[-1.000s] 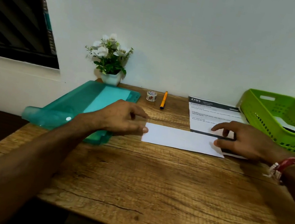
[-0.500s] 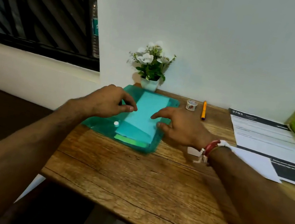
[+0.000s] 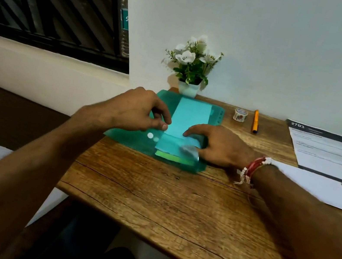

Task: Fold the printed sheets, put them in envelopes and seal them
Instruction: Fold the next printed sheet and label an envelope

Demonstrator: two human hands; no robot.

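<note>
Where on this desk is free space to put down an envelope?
Free: the bare wood of the desk nearest you, before the teal folder; also a strip between the pen and the printed sheets. Crowded: the far edge.

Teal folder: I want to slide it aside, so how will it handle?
The teal folder is thin translucent plastic, so probably floppy and light. Its glossy skin should slide easily on the wooden table. The envelopes inside may shift.

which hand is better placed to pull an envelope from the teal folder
Probably the left hand: its thumb and forefinger curl beside the pale envelope, while the right hand lies flatter on the folder.
</note>
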